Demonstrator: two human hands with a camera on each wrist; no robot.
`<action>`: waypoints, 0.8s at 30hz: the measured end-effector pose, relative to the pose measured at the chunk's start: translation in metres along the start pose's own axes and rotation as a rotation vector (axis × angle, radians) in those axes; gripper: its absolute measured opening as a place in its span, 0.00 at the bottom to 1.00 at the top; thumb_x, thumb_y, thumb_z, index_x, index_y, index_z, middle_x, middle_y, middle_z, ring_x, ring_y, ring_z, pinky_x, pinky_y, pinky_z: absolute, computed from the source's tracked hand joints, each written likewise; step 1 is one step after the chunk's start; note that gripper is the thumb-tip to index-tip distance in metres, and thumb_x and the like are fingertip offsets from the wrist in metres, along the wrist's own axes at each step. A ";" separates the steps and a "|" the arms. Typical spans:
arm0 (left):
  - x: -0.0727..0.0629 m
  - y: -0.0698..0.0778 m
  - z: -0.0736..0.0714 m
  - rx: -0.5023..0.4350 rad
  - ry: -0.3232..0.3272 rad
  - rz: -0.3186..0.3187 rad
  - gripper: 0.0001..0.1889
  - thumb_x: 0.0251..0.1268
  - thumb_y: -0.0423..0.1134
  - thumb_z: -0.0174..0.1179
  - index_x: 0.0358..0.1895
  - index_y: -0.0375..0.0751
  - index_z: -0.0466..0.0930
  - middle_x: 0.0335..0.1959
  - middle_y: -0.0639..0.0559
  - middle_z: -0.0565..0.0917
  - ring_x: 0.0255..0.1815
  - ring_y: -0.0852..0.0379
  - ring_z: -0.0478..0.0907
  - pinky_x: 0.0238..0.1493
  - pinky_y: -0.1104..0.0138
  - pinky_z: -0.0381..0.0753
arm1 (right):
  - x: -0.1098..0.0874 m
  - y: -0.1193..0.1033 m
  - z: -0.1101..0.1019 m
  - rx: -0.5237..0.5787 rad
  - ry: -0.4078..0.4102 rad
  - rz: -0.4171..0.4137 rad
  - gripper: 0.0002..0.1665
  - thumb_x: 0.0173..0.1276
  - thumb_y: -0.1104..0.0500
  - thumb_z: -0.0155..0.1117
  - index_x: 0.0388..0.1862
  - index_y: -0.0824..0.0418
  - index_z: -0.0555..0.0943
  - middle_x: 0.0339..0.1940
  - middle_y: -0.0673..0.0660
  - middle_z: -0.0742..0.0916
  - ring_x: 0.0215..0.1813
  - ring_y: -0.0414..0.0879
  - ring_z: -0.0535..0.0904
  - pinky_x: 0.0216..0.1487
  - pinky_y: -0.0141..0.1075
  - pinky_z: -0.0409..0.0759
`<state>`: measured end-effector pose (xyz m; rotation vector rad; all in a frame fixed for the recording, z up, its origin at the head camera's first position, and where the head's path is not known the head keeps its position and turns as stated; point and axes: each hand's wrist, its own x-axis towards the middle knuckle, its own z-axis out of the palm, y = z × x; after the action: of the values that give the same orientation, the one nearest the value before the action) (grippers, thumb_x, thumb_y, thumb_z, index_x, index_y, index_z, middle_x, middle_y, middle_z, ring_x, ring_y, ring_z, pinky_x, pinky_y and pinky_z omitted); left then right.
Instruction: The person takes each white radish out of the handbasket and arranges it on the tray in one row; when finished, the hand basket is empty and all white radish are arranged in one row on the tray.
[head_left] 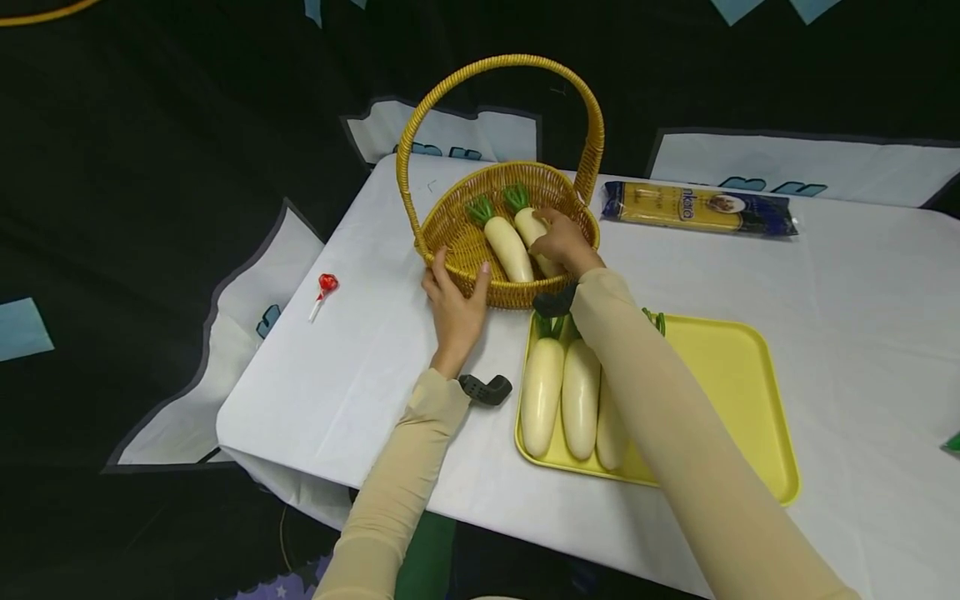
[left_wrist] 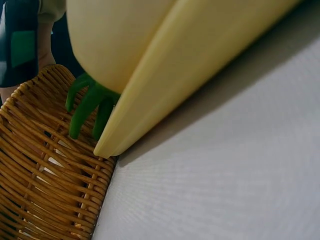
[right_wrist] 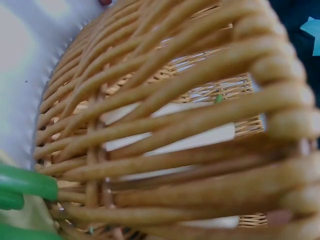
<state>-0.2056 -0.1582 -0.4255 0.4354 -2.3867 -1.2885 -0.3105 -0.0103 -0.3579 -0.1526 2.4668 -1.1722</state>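
Inside the brown wicker basket point(head_left: 525, 294), two white radishes with green tops lie side by side. My right hand point(head_left: 564, 243) reaches over the rim and holds the right-hand white radish point(head_left: 530, 225), with thumb and fingers around its body. The other white radish point(head_left: 507, 249) lies just left of it. My left hand point(head_left: 457, 315) touches the basket's front left rim with thumb and fingers spread and fairly straight. In the right wrist view the basket's weave point(right_wrist: 200, 200) fills most of the picture, with pale radish showing through the gaps; the right fingers are mostly hidden there.
A yellow tray point(head_left: 738, 400) in front of the basket bears several white radishes point(head_left: 543, 396), partly under my right forearm. A pasta packet point(head_left: 697, 208) lies behind to the right. To the left is a red lollipop point(head_left: 327, 285). The basket's tall handle point(head_left: 510, 61) arches above.
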 end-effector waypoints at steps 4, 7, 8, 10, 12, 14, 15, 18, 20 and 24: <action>0.001 0.000 0.000 0.002 0.007 0.003 0.39 0.58 0.65 0.47 0.69 0.54 0.45 0.65 0.34 0.51 0.60 0.34 0.62 0.57 0.46 0.64 | 0.001 0.000 0.000 0.006 -0.014 0.001 0.41 0.59 0.66 0.56 0.70 0.49 0.56 0.72 0.59 0.60 0.59 0.53 0.66 0.47 0.41 0.68; 0.001 0.000 0.000 0.003 0.010 0.003 0.39 0.58 0.65 0.48 0.69 0.54 0.46 0.64 0.34 0.51 0.59 0.35 0.62 0.57 0.46 0.65 | 0.002 0.000 0.000 0.009 -0.020 0.010 0.40 0.60 0.65 0.56 0.70 0.49 0.56 0.71 0.59 0.61 0.60 0.54 0.66 0.51 0.44 0.69; 0.001 0.000 0.000 0.003 0.011 0.003 0.39 0.58 0.65 0.48 0.69 0.53 0.46 0.64 0.34 0.51 0.59 0.34 0.62 0.57 0.46 0.65 | 0.002 0.000 0.000 0.013 -0.020 0.012 0.40 0.60 0.64 0.56 0.70 0.49 0.56 0.71 0.59 0.61 0.60 0.55 0.66 0.52 0.45 0.69; 0.001 0.000 0.001 0.001 0.010 0.002 0.39 0.58 0.65 0.48 0.69 0.54 0.46 0.65 0.34 0.51 0.59 0.34 0.62 0.57 0.46 0.65 | 0.003 0.000 0.000 0.018 -0.024 0.012 0.39 0.61 0.64 0.56 0.70 0.50 0.56 0.70 0.60 0.62 0.60 0.55 0.66 0.54 0.46 0.69; 0.002 -0.001 0.001 0.002 0.009 0.004 0.39 0.58 0.65 0.48 0.69 0.54 0.46 0.65 0.34 0.51 0.59 0.34 0.62 0.57 0.45 0.64 | 0.003 0.000 0.000 0.032 -0.035 0.017 0.39 0.61 0.64 0.56 0.70 0.50 0.56 0.70 0.60 0.62 0.59 0.55 0.66 0.52 0.45 0.69; 0.002 -0.001 0.001 0.002 0.007 0.006 0.40 0.58 0.66 0.48 0.69 0.54 0.46 0.65 0.33 0.50 0.60 0.33 0.61 0.57 0.45 0.64 | 0.004 0.001 -0.002 0.055 -0.053 0.025 0.39 0.61 0.64 0.55 0.70 0.51 0.56 0.70 0.59 0.62 0.57 0.54 0.67 0.50 0.44 0.69; 0.002 -0.002 0.001 0.003 0.007 0.007 0.40 0.58 0.66 0.47 0.69 0.54 0.45 0.65 0.33 0.50 0.60 0.33 0.60 0.57 0.44 0.63 | 0.005 0.001 -0.002 0.064 -0.064 0.026 0.39 0.61 0.64 0.55 0.70 0.51 0.56 0.70 0.59 0.62 0.56 0.53 0.67 0.49 0.43 0.69; 0.002 -0.002 0.001 0.002 0.003 0.011 0.40 0.58 0.67 0.46 0.69 0.54 0.45 0.66 0.32 0.49 0.61 0.33 0.59 0.57 0.44 0.63 | 0.006 0.001 -0.005 0.102 -0.100 0.038 0.38 0.61 0.64 0.55 0.70 0.51 0.57 0.70 0.59 0.62 0.55 0.52 0.67 0.48 0.41 0.69; 0.001 -0.002 0.001 0.000 -0.002 0.012 0.40 0.57 0.67 0.46 0.69 0.54 0.45 0.66 0.32 0.49 0.61 0.33 0.59 0.57 0.43 0.63 | 0.005 0.001 -0.007 0.132 -0.122 0.047 0.37 0.61 0.64 0.55 0.70 0.51 0.58 0.70 0.59 0.63 0.55 0.51 0.67 0.49 0.41 0.69; 0.001 -0.002 0.000 0.002 -0.007 0.007 0.41 0.57 0.68 0.45 0.69 0.54 0.45 0.66 0.33 0.48 0.61 0.33 0.59 0.57 0.44 0.63 | 0.002 0.001 -0.013 0.192 -0.167 0.055 0.36 0.63 0.63 0.54 0.70 0.51 0.57 0.70 0.58 0.61 0.62 0.52 0.66 0.57 0.43 0.69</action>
<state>-0.2060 -0.1595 -0.4268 0.4237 -2.3929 -1.2871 -0.3177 -0.0011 -0.3517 -0.1215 2.1883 -1.3091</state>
